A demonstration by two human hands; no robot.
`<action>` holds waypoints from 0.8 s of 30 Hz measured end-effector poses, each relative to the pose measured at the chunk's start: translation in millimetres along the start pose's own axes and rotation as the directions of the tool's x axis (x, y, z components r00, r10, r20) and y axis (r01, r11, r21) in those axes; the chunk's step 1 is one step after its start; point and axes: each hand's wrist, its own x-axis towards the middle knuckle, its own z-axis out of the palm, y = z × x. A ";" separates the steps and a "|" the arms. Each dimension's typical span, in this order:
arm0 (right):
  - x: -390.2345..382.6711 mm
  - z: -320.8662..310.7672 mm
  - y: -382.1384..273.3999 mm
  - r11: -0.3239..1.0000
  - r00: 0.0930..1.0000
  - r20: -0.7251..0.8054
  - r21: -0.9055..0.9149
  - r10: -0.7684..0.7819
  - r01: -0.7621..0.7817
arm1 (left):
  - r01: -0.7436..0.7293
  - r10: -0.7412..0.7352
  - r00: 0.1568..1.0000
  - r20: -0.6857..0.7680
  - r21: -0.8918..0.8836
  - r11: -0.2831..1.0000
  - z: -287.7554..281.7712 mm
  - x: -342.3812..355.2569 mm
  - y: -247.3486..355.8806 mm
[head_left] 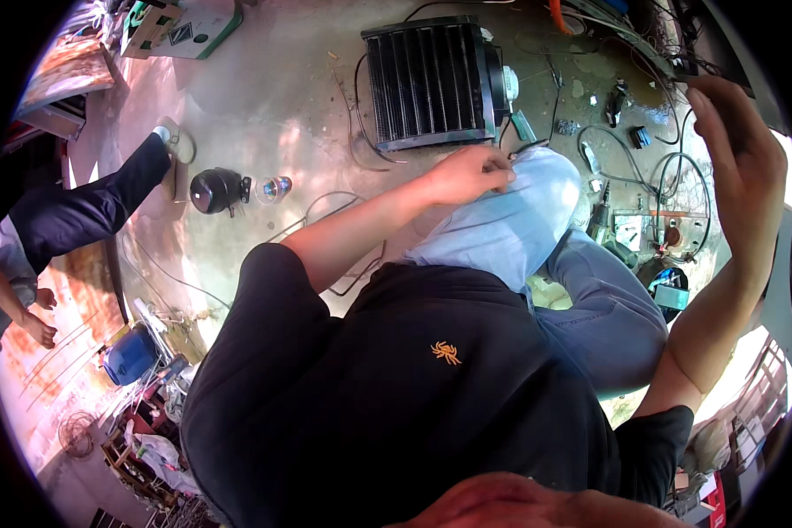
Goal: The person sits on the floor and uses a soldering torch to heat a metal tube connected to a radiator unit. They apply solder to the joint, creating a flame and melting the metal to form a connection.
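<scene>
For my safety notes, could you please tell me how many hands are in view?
4: left hand by the knee, right hand raised at right, and a co-worker's two hands at far left.

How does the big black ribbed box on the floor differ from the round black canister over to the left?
The ribbed box is squarish with long parallel ribs, while the round canister has a curved, ribless shell. The ribbed box looks much larger than the round canister. The ribbed box lies ahead of the left hand; the round canister sits farther left. Both are black and on the floor.
</scene>
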 end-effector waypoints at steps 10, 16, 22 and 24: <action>-135.4 -8.0 77.9 0.891 0.902 -0.036 -0.141 0.431 -0.431 | 0.211 -0.149 0.973 -0.178 0.418 0.883 -36.2 -81.9 -94.9; -134.8 13.8 6.9 0.894 0.905 0.058 0.140 0.421 -0.425 | 0.408 -0.295 0.912 -0.285 0.701 0.585 -85.6 -100.6 -153.4; -161.2 22.2 12.1 0.854 0.863 0.040 0.125 0.504 -0.505 | 0.596 -0.480 0.797 -0.367 0.610 0.522 -132.1 -79.9 -214.6; -171.0 19.9 19.9 0.835 0.842 0.037 0.107 0.539 -0.539 | 0.584 -0.378 0.808 -0.453 0.701 0.409 -144.7 -65.4 -224.2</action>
